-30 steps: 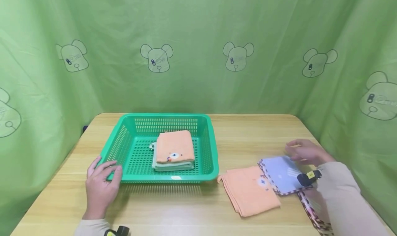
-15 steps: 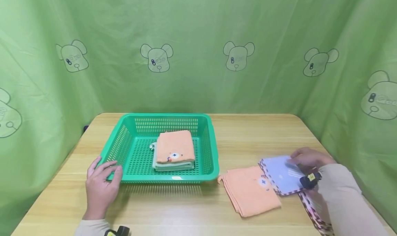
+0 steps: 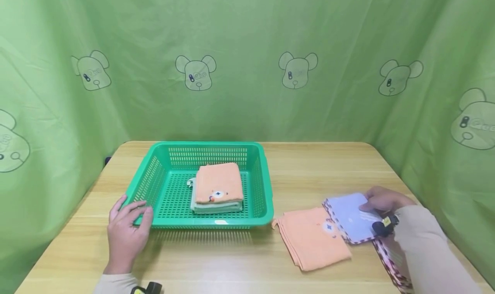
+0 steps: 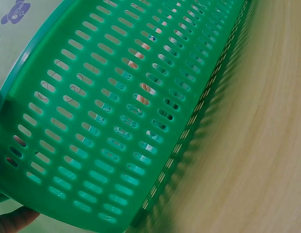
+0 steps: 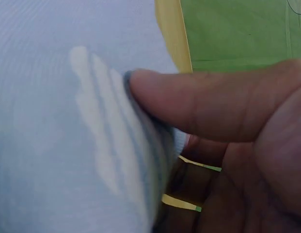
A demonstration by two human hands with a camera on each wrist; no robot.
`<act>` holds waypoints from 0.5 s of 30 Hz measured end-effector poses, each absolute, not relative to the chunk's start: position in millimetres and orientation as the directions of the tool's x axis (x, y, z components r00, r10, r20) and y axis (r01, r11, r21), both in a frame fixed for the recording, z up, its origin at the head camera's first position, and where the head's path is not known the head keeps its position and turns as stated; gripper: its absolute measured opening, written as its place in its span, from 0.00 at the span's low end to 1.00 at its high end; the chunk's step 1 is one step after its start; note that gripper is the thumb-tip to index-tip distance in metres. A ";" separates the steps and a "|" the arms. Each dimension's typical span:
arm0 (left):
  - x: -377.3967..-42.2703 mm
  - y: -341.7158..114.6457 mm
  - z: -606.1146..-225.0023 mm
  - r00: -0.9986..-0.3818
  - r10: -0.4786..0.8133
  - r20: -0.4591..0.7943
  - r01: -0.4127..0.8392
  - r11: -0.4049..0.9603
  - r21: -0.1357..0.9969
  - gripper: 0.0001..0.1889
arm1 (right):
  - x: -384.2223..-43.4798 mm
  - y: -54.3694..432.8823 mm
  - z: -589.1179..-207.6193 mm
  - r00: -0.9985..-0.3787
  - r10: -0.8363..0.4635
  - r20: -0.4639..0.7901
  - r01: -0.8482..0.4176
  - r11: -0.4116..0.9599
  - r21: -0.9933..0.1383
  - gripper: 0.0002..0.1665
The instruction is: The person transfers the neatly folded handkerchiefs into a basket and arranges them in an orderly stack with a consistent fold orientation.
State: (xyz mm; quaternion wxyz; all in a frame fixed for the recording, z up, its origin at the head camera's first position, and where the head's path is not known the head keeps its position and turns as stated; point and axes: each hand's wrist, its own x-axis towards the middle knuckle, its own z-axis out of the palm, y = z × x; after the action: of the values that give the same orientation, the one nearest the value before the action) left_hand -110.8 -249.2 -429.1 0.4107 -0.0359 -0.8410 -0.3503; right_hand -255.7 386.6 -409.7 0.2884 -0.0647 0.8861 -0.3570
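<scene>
One cloth (image 5: pixel 48 145), fingers (image 5: pixel 194 182) beneath, right wrist view

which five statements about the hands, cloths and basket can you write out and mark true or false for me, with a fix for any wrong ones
1. The right hand pinches the blue cloth. True.
2. The left hand is at the near left corner of the green basket. True.
3. The blue cloth lies inside the green basket. False: it is outside, to the right of the basket.
4. In the green basket, a folded orange cloth sits on top of a pale green cloth. True.
5. Every orange cloth in view is in the green basket. False: a second orange cloth lies outside it, on the wooden table.
</scene>
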 end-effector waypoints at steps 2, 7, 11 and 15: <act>-110.8 -249.1 -428.8 -0.660 -0.228 0.716 0.348 0.752 0.560 0.08 | -255.6 387.5 -411.9 -0.826 -0.315 -0.468 0.117 0.716 -0.688 0.10; -110.9 -249.2 -428.7 -0.656 -0.228 0.719 0.350 0.752 0.558 0.08 | -256.2 389.1 -414.8 -0.838 -0.290 -0.462 0.159 0.681 -0.715 0.12; -111.1 -249.3 -429.4 -0.647 -0.220 0.730 0.360 0.756 0.546 0.08 | -257.8 390.6 -416.8 -0.866 -0.237 -0.441 0.195 0.652 -0.733 0.19; -111.7 -249.3 -430.3 -0.641 -0.212 0.737 0.369 0.757 0.538 0.08 | -259.2 392.5 -420.0 -0.888 -0.166 -0.428 0.266 0.575 -0.774 0.28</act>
State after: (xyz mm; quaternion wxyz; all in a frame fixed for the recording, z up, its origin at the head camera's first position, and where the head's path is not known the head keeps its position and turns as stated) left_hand -111.7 -249.3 -430.3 0.4208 -0.0471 -0.8376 -0.3451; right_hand -259.2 392.5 -420.0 0.2345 0.0291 0.8558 -0.4603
